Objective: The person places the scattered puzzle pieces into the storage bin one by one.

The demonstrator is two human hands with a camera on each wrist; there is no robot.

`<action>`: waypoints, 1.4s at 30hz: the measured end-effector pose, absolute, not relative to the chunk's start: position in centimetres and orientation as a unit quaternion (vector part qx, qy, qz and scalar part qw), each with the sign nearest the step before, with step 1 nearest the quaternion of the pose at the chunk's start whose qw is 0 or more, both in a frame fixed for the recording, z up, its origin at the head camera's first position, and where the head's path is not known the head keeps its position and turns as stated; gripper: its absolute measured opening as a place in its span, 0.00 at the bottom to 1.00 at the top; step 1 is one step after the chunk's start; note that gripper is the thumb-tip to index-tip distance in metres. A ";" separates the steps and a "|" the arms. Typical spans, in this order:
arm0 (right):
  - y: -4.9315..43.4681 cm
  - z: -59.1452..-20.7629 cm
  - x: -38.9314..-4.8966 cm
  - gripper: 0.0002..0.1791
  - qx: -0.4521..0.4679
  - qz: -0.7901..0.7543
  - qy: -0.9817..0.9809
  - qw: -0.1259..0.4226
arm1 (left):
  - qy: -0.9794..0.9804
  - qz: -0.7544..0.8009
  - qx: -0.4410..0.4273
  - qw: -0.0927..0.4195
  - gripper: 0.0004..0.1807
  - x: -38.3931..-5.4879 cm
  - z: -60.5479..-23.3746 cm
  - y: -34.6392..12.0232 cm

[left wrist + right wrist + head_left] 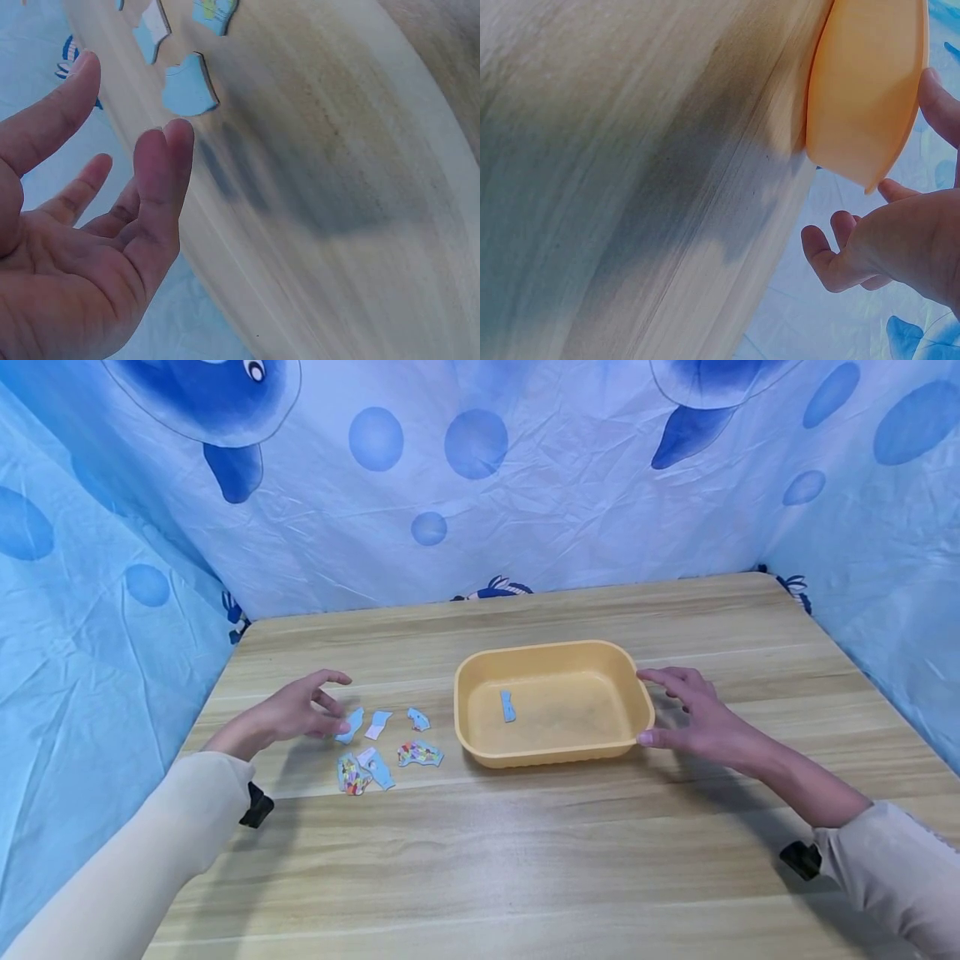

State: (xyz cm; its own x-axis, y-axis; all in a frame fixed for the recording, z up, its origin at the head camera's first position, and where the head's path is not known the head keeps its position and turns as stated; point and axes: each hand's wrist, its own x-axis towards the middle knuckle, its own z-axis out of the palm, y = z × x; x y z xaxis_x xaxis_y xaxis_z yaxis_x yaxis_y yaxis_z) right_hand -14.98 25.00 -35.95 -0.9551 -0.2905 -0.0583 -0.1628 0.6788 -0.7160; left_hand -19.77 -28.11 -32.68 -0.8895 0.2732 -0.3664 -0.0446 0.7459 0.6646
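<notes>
My left hand (pixel 296 710) hovers at the left of several puzzle pieces, fingers spread and loosely bent, with nothing held. In the head view its thumb overlaps a light blue piece (pixel 351 727); the left wrist view shows a gap between the fingertips and a blue piece (pixel 189 86). Nearby lie a blue-and-white piece (pixel 378 724), a small piece (pixel 418 719), a colourful piece (pixel 420 753) and another colourful piece (pixel 352 774). At the yellow plastic basin (pixel 555 758), my right hand (pixel 693 718) has its thumb and index fingertips at the right rim, set apart.
One blue piece (pixel 507 706) lies inside the basin, left of its middle. The pieces and basin rest on a wooden table (pixel 480 877). A blue cloth (pixel 525 527) with sea-animal prints hangs behind the table and along its sides.
</notes>
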 end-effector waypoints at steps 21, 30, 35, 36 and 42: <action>25.1 -36.0 -15.0 0.49 -0.129 -0.383 0.911 0.080 | 0.909 0.343 0.112 0.211 0.44 -19.4 -35.0 -29.4; 25.0 -36.0 -15.1 0.49 -0.124 -0.377 0.914 0.086 | 0.917 0.328 0.134 0.184 0.42 -19.4 -35.6 -29.2; 25.0 -36.0 -15.1 0.49 -0.125 -0.377 0.914 0.086 | 0.918 0.326 0.141 0.176 0.42 -19.5 -35.9 -29.2; 25.0 -36.0 -15.1 0.49 -0.125 -0.377 0.914 0.086 | 0.918 0.326 0.142 0.176 0.42 -19.5 -36.0 -29.2; 24.9 -35.9 -15.1 0.50 -0.117 -0.372 0.916 0.093 | 0.916 0.331 0.146 0.176 0.41 -19.6 -36.1 -29.1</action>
